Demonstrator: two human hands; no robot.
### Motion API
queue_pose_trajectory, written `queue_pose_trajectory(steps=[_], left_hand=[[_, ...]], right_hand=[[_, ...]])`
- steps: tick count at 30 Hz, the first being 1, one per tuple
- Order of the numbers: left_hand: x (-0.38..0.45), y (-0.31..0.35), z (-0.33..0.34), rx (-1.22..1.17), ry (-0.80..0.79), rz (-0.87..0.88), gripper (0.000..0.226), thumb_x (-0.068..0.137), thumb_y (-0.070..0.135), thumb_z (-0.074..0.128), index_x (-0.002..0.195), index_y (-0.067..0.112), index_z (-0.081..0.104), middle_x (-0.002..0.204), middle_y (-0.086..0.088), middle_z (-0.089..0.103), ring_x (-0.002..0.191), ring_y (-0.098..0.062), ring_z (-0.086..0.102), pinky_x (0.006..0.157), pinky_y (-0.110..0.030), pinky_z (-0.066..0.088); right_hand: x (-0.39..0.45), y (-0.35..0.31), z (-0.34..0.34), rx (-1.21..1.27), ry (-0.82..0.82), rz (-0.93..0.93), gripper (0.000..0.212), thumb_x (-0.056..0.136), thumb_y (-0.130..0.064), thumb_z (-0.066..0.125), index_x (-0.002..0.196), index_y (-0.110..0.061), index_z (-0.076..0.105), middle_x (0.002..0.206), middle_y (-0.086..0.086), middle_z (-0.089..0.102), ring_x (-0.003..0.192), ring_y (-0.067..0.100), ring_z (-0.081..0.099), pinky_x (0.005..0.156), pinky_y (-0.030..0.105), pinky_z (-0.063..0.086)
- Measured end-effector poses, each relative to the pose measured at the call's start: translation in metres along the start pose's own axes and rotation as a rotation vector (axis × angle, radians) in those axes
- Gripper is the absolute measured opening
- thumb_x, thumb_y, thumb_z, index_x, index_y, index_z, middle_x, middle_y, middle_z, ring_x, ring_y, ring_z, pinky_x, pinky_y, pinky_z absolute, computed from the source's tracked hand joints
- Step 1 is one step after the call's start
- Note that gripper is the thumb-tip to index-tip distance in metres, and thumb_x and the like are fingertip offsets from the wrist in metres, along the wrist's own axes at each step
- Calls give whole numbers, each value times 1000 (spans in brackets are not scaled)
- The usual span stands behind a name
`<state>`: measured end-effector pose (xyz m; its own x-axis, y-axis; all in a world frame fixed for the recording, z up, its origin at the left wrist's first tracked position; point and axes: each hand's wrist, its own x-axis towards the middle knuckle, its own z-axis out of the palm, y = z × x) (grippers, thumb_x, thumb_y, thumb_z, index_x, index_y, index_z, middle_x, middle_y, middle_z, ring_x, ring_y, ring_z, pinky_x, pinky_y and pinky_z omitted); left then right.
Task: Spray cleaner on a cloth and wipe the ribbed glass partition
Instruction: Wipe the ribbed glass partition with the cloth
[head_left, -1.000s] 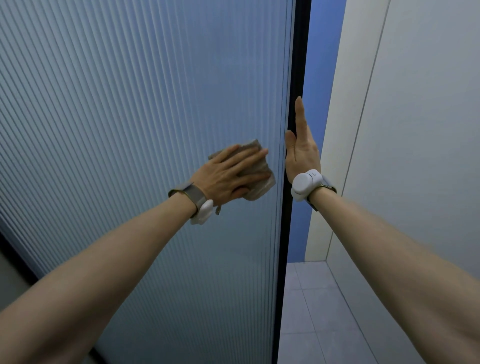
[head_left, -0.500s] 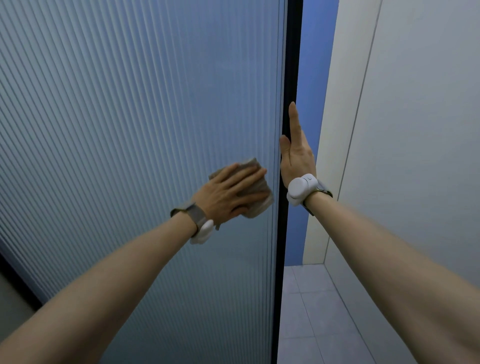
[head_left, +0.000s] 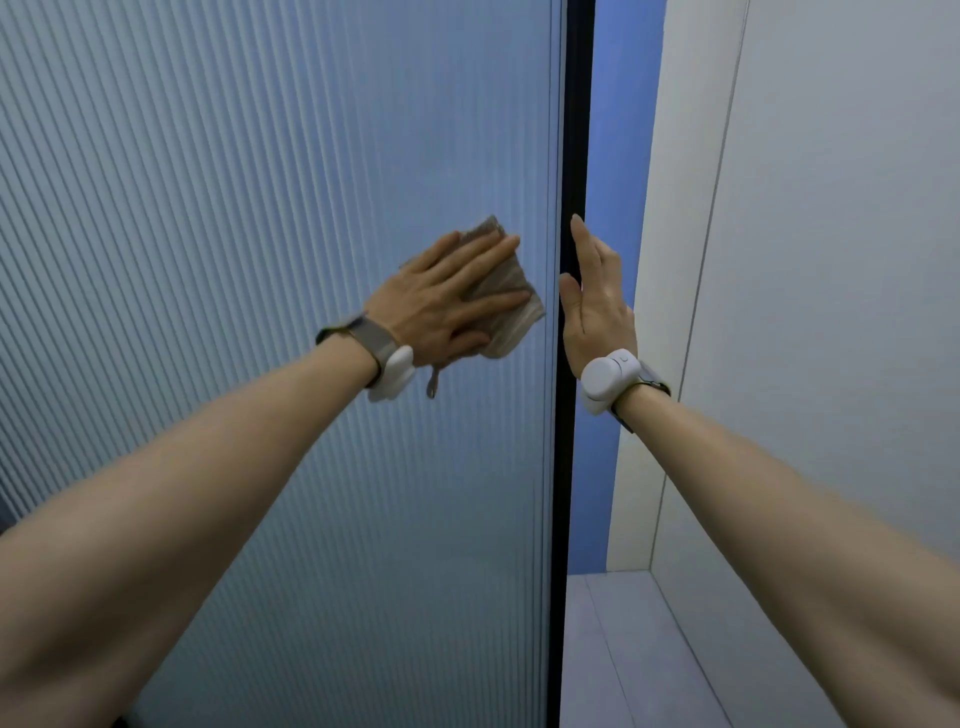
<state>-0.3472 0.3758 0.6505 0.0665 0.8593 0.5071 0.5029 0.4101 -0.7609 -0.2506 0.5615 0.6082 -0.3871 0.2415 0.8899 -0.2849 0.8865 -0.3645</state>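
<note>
The ribbed glass partition (head_left: 234, 208) fills the left and middle of the view, with a black frame edge (head_left: 574, 156) on its right side. My left hand (head_left: 441, 301) lies flat on the glass and presses a folded brownish cloth (head_left: 511, 306) against it, close to the frame. My right hand (head_left: 595, 296) rests against the black frame edge with straight fingers pointing up, and it holds nothing. Both wrists carry a band with a white device. No spray bottle is in view.
A white wall panel (head_left: 831, 260) stands close on the right. Between it and the frame runs a narrow gap showing a blue wall (head_left: 623, 130). Grey floor tiles (head_left: 623, 665) lie at the bottom of that gap.
My left hand has moved the cloth down and then back up over the glass beside the frame. The right hand stays on the frame edge, a little lower in the view.
</note>
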Motion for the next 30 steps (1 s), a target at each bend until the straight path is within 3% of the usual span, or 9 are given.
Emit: queue_pose_trajectory(steps=[5,13,15,18,21,24,27,30], left_hand=[[38,-51,-36,43,20,-103,60,89,52,35,144,36,18,157,-14,11,145,-32,10,118,-50,10],[34,-36,-38,27,-10,-120,61,88,50,38,144,35,19,158,-13,10,145,-34,6,117,-52,4],[26,-32,-35,12,-3,-103,61,88,50,42,144,36,21,157,-13,13,145,-33,9,117,-52,7],[15,-37,-31,17,23,-83,59,88,50,42,143,36,23,156,-12,18,144,-32,14,117,-50,11],[-1,-44,-29,21,6,-98,57,90,51,38,143,36,25,156,-13,17,144,-31,14,117,-50,13],[-30,-53,-29,17,-22,-167,56,91,51,36,143,36,24,156,-13,16,144,-31,13,117,-50,12],[-60,-63,-27,8,-36,-266,55,92,52,29,144,36,19,157,-14,13,145,-30,8,118,-51,12],[-71,-64,-27,-30,-48,-383,55,92,55,22,145,38,16,158,-14,9,146,-30,3,118,-51,10]], right_hand=[[40,-16,-15,-31,-1,-59,52,99,-21,35,147,-29,20,143,-2,36,95,24,57,73,38,55],[61,-27,-10,-112,34,-99,54,98,-23,38,148,-28,19,144,4,33,68,23,54,58,34,51],[58,-27,-8,-120,40,-84,54,97,-21,39,147,-27,21,145,5,32,83,23,55,64,35,53],[58,-33,-5,-176,79,-63,54,95,-22,44,146,-23,27,147,9,27,120,26,42,87,42,51],[61,-39,-3,-157,117,-51,52,93,-19,48,142,-17,32,146,12,28,125,27,36,100,48,43],[62,-42,-2,-126,112,-44,52,92,-19,48,142,-17,33,146,11,28,128,28,34,101,45,43],[61,-41,-5,-147,99,-59,54,92,-19,48,143,-19,30,146,6,27,129,26,34,85,31,43],[61,-40,-6,-157,105,-51,54,92,-19,48,143,-19,31,146,5,29,128,25,36,80,27,38]])
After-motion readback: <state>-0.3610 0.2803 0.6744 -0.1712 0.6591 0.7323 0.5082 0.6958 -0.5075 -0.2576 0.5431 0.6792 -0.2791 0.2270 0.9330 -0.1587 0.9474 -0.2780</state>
